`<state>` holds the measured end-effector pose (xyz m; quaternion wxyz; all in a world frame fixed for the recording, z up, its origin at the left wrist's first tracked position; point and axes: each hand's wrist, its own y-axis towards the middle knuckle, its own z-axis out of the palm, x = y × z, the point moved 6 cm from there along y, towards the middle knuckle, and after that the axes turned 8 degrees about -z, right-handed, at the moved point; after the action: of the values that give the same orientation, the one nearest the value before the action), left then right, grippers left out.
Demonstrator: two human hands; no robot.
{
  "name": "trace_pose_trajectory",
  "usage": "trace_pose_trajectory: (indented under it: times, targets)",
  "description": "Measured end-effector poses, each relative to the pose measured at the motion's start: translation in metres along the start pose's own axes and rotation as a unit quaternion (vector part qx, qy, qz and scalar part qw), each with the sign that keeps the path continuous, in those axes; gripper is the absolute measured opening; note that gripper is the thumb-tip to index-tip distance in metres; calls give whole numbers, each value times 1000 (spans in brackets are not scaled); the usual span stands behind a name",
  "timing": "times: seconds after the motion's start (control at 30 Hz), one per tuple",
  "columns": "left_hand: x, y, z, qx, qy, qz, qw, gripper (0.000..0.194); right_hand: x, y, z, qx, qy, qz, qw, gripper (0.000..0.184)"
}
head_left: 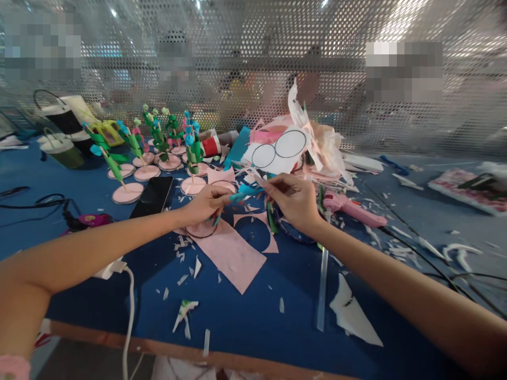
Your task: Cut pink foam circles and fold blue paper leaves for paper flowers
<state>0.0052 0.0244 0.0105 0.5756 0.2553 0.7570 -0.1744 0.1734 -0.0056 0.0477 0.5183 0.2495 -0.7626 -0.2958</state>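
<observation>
My left hand (pixel 208 205) pinches a crinkled blue paper strip (pixel 246 192) between thumb and fingertips. The strip reaches across toward my right hand (pixel 293 203), whose thumb and finger are closed at a small pale piece too blurred to name. Beneath the hands lies a pink sheet (pixel 233 258) with a dark circle outline under my left hand. Beside it is a pink offcut (pixel 273 244) with a round hole. Behind my left hand, several paper flowers on thin sticks, with green and blue paper wound round them, stand on pink round bases (pixel 127 193).
A pink glue gun (pixel 354 209) lies right of my right hand, its cord trailing right. A clear glue stick (pixel 322 290) and paper scraps lie nearer. A black phone (pixel 154 195) is at left. Paper waste (pixel 317 137) is heaped before the perforated metal screen (pixel 245 63).
</observation>
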Motion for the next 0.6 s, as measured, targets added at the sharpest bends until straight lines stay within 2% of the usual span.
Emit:
trace_pose_trajectory:
  times: [0.17, 0.3, 0.4, 0.5, 0.6]
  targets:
    - [-5, 0, 3, -4, 66, 22, 998, 30, -3, 2, 3, 1, 74, 47, 996, 29]
    - [-5, -3, 6, -8, 98, 14, 995, 17, -14, 1, 7, 14, 107, 116, 987, 37]
    - [-4, -3, 6, -9, 109, 16, 994, 25, -21, 1, 10, 35, 132, 161, 978, 44]
    - [-2, -2, 5, -5, 114, 14, 993, 25, -21, 2, 9, 49, 134, 171, 975, 46]
    - [-2, -2, 6, -3, 123, 8, 992, 15, -18, 3, 3, 53, 80, 151, 984, 43]
